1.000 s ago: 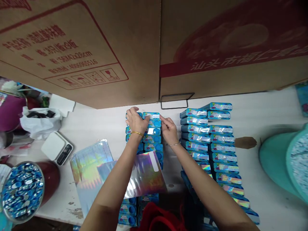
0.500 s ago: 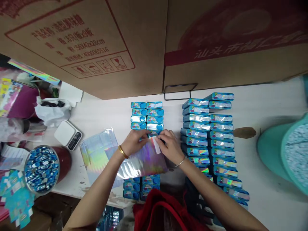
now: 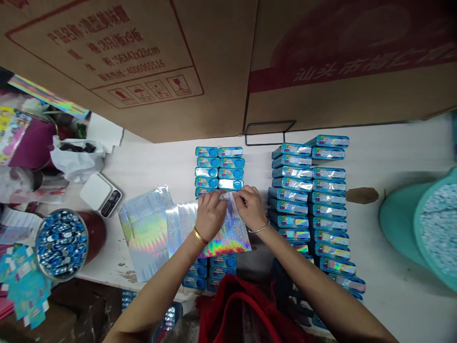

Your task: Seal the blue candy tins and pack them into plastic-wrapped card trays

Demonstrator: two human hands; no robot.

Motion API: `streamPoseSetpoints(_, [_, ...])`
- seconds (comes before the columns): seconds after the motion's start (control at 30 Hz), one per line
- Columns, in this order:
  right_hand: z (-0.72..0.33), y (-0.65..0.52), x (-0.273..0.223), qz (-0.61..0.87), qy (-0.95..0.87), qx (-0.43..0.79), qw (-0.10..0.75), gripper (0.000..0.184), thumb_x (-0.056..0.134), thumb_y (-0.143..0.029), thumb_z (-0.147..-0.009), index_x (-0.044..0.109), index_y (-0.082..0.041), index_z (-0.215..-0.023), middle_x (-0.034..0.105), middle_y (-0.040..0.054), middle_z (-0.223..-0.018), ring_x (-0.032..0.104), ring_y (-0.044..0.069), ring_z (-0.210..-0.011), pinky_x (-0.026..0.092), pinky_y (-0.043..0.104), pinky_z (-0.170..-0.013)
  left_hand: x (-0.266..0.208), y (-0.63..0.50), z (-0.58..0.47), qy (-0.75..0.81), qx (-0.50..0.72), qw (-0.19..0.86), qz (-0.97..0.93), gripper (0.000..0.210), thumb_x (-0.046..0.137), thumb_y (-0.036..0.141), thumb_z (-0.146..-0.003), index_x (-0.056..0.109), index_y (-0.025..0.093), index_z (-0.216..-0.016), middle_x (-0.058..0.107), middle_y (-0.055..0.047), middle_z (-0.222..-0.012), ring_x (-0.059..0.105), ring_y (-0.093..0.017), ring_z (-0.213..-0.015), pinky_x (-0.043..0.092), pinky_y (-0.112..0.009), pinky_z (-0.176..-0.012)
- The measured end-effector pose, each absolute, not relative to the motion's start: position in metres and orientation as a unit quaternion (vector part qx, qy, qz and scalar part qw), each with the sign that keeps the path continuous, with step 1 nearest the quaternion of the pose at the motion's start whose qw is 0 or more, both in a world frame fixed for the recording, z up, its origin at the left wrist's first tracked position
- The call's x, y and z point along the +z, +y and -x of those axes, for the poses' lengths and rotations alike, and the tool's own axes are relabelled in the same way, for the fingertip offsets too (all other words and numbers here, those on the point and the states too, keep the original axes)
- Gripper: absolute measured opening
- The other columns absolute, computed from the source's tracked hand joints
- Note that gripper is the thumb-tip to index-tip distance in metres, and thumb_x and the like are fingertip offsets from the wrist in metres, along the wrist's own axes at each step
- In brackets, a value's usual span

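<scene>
A shiny holographic sticker sheet [image 3: 228, 238] lies under my hands over a column of small blue boxes [image 3: 232, 163]. My left hand [image 3: 211, 216], closed, pinches at the sheet's far edge. Close beside it, my right hand [image 3: 253, 208] is closed too, its thumb and fingers at a pale strip [image 3: 234, 206] along that edge. The fingertips partly hide the strip, so how far it is lifted is unclear. Boxes show both beyond and on the near side of the sheet, while those beneath it are covered.
A second holographic sheet [image 3: 144, 238] lies at left, near a white scale [image 3: 100, 193] and a tub of blue-and-silver pieces [image 3: 62, 245]. Two columns of blue boxes [image 3: 293, 195] stand at right, beside a teal bucket [image 3: 402, 214]. Large cardboard boxes [image 3: 207, 114] block the back.
My left hand has turned and come nearer over the sheet. The sheet lies flatter, its reflections changed, and the pale strip between the hands stands more upright. The view has shifted slightly.
</scene>
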State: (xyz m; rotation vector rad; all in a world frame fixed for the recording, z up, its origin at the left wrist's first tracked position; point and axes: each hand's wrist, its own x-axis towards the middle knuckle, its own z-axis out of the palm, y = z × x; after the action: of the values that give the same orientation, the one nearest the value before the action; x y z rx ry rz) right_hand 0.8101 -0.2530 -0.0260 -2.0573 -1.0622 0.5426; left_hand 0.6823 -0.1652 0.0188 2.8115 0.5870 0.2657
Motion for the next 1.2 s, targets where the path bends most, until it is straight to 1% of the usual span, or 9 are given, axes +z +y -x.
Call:
streamPoseSetpoints(0.1, [-0.809, -0.253, -0.025, 0.806, -0.427, 0.206, 0.355, 0.035, 0.044, -0.030, -0.094, 0.058, -0.022, -0.063, 0.054, 0.0049, -0.071, 0.048, 0.020, -0.075, 0.038, 0.035, -0.071, 0.047, -0.180, -0.673, 0.200, 0.082, 0.188, -0.958, 0.009, 0.052, 0.016, -0.089, 0.059, 0.018, -0.086, 0.068, -0.009, -0.101, 0.056, -0.022, -0.089, 0.036, -0.036, -0.077])
streamPoseSetpoints(0.2, [-0.812, -0.255, -0.021, 0.803, -0.423, 0.207, 0.365, 0.034, 0.042, -0.034, -0.095, 0.064, -0.021, -0.073, 0.057, 0.0064, -0.075, 0.050, 0.022, -0.077, 0.040, 0.036, -0.073, 0.080, -0.185, -0.670, 0.264, 0.117, 0.304, -0.908, 0.006, 0.056, 0.018, -0.088, 0.055, 0.019, -0.082, 0.065, -0.002, -0.082, 0.057, -0.017, -0.079, 0.037, -0.034, -0.075])
streamPoseSetpoints(0.33, [-0.820, -0.261, -0.008, 0.775, -0.342, 0.218, 0.485, 0.041, 0.033, -0.044, -0.098, 0.066, -0.021, -0.103, 0.063, 0.0082, -0.094, 0.055, 0.022, -0.092, 0.043, 0.039, -0.084, 0.091, -0.169, -0.689, 0.429, 0.227, 0.504, -0.714, 0.017, 0.067, 0.025, -0.082, 0.052, 0.020, -0.074, 0.060, 0.001, -0.074, 0.058, -0.014, -0.074, 0.043, -0.029, -0.073])
streamPoseSetpoints(0.43, [-0.825, -0.265, 0.006, 0.722, -0.303, 0.279, 0.556, 0.053, 0.022, -0.052, -0.098, 0.066, -0.023, -0.101, 0.064, 0.0064, -0.096, 0.057, 0.020, -0.091, 0.044, 0.037, -0.084, 0.071, -0.153, -0.714, 0.474, 0.264, 0.607, -0.581, 0.023, 0.073, 0.028, -0.074, 0.052, 0.019, -0.070, 0.057, 0.002, -0.071, 0.056, -0.012, -0.069, 0.045, -0.026, -0.068])
streamPoseSetpoints(0.53, [-0.828, -0.260, 0.015, 0.707, -0.262, 0.334, 0.565, 0.042, 0.043, -0.058, -0.091, 0.065, -0.022, -0.089, 0.062, 0.0022, -0.083, 0.056, 0.018, -0.079, 0.044, 0.032, -0.074, 0.048, -0.141, -0.735, 0.483, 0.279, 0.640, -0.529, 0.025, 0.077, 0.028, -0.067, 0.054, 0.019, -0.067, 0.056, 0.003, -0.067, 0.052, -0.009, -0.063, 0.043, -0.023, -0.063])
streamPoseSetpoints(0.67, [-0.843, -0.242, 0.011, 0.726, -0.216, 0.324, 0.567, 0.034, 0.051, -0.048, -0.090, 0.057, -0.021, -0.070, 0.051, -0.0030, -0.063, 0.048, 0.013, -0.063, 0.039, 0.026, -0.063, 0.026, -0.126, -0.753, 0.496, 0.259, 0.641, -0.525, 0.025, 0.077, 0.028, -0.064, 0.054, 0.018, -0.065, 0.052, 0.005, -0.061, 0.047, -0.008, -0.057, 0.039, -0.022, -0.059])
streamPoseSetpoints(0.8, [-0.870, -0.221, -0.005, 0.771, -0.279, 0.256, 0.512, 0.029, 0.051, -0.040, -0.089, 0.054, -0.021, -0.067, 0.050, -0.0025, -0.062, 0.046, 0.014, -0.063, 0.037, 0.027, -0.064, 0.007, -0.107, -0.767, 0.497, 0.241, 0.577, -0.601, 0.017, 0.070, 0.026, -0.069, 0.055, 0.018, -0.064, 0.052, 0.004, -0.061, 0.047, -0.010, -0.059, 0.039, -0.024, -0.061])
streamPoseSetpoints(1.0, [-0.889, -0.207, -0.027, 0.833, -0.323, 0.203, 0.401, 0.027, 0.049, -0.035, -0.088, 0.055, -0.022, -0.065, 0.054, -0.0003, -0.061, 0.049, 0.017, -0.065, 0.033, 0.029, -0.065, -0.015, -0.091, -0.780, 0.489, 0.209, 0.396, -0.748, 0.014, 0.068, 0.025, -0.073, 0.059, 0.019, -0.064, 0.057, -0.001, -0.073, 0.052, -0.017, -0.076, 0.041, -0.032, -0.077])
streamPoseSetpoints(1.2, [-0.887, -0.203, -0.050, 0.852, -0.327, 0.184, 0.366, 0.028, 0.048, -0.035, -0.090, 0.058, -0.022, -0.068, 0.059, 0.0017, -0.066, 0.052, 0.019, -0.070, 0.034, 0.032, -0.071, -0.022, -0.097, -0.784, 0.503, 0.159, 0.274, -0.804, 0.012, 0.067, 0.027, -0.075, 0.061, 0.019, -0.069, 0.059, -0.006, -0.092, 0.054, -0.027, -0.096, 0.037, -0.044, -0.088])
